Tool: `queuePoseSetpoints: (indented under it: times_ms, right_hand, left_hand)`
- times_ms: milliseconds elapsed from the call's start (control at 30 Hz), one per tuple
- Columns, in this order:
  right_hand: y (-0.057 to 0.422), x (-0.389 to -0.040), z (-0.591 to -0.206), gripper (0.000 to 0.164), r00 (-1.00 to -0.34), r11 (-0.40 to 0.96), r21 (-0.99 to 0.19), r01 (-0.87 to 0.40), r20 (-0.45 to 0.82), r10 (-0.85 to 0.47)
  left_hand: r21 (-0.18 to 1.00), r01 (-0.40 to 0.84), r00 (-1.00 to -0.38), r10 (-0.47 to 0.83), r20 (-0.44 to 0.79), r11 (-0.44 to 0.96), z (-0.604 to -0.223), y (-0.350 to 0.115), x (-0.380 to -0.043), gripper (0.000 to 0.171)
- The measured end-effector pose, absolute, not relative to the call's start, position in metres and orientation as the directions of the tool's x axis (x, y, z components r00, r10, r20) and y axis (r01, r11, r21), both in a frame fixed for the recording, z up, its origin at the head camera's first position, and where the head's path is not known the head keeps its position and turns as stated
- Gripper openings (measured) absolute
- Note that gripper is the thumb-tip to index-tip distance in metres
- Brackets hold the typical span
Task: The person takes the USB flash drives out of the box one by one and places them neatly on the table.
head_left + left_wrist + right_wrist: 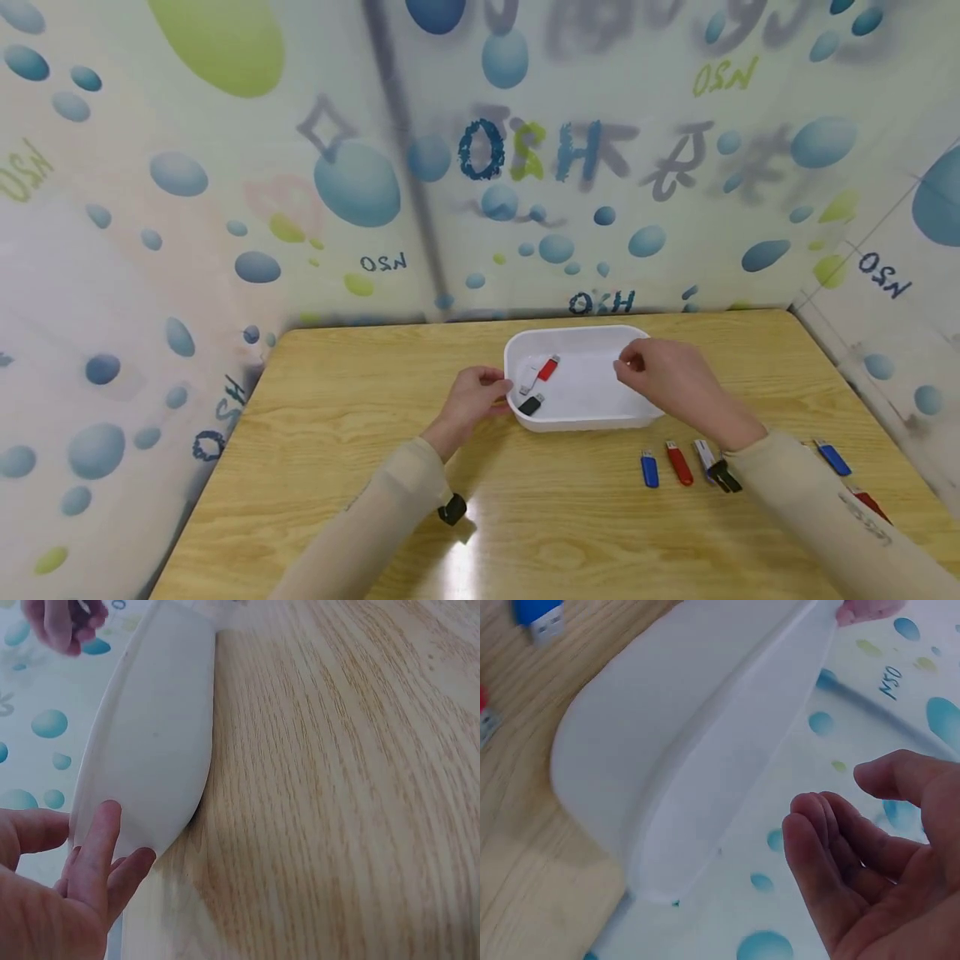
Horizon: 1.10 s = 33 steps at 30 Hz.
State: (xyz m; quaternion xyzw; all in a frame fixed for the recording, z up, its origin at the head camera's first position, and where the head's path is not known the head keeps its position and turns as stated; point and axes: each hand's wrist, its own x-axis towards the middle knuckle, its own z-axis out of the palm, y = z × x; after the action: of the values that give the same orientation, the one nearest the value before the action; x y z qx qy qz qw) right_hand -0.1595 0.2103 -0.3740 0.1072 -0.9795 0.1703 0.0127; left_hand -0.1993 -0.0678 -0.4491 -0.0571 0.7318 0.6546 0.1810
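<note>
A white plastic basin [585, 379] stands on the table, with a red USB stick [548, 368], a white USB stick [529, 381] and a black USB stick [532, 405] lying at its left end. My left hand [471, 402] holds that end, thumb at the rim and fingers against the outer wall [154, 735]. Over the right end hovers my right hand [675, 383], its fingers loosely bent. In the right wrist view a gap shows between the thumb and fingers [810, 825], and nothing is held there.
On the wooden table [337, 417], right of the basin's front, lie a blue USB stick [649, 469], a red one [679, 463] and a white one [704, 458]. Another blue stick [832, 457] and a red one [870, 503] lie beyond my right sleeve. A patterned wall [450, 233] rises behind.
</note>
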Motion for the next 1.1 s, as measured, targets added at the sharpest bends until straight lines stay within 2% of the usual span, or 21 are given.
queuePoseSetpoints:
  times_ms: [200,433,567,700,1100]
  right_hand:
    - [0.175,-0.198,-0.384,0.021,-0.975,0.934,-0.303,-0.188,-0.058,-0.215]
    - [0.147,-0.227,-0.398,0.02,-0.977,0.931,-0.346,-0.113,-0.131,-0.168]
    - [0.135,-0.239,-0.409,0.024,-0.968,0.934,-0.355,-0.042,-0.215,-0.125]
    - [0.124,-0.246,-0.417,0.025,-0.959,0.943,-0.332,0.014,-0.272,-0.081]
    - [0.106,-0.247,-0.417,0.023,-0.96,0.916,-0.386,0.11,-0.279,-0.002]
  left_hand:
    - [0.942,-0.312,-0.931,0.157,-0.328,0.122,-0.449,-0.068,-0.199,0.03]
    - [0.94,-0.315,-0.931,0.148,-0.333,0.131,-0.447,-0.068,-0.197,0.028]
    - [0.935,-0.326,-0.928,0.142,-0.345,0.138,-0.447,-0.068,-0.198,0.027]
    - [0.933,-0.33,-0.926,0.143,-0.349,0.14,-0.448,-0.068,-0.199,0.028]
    - [0.931,-0.33,-0.926,0.138,-0.351,0.156,-0.447,-0.068,-0.198,0.028]
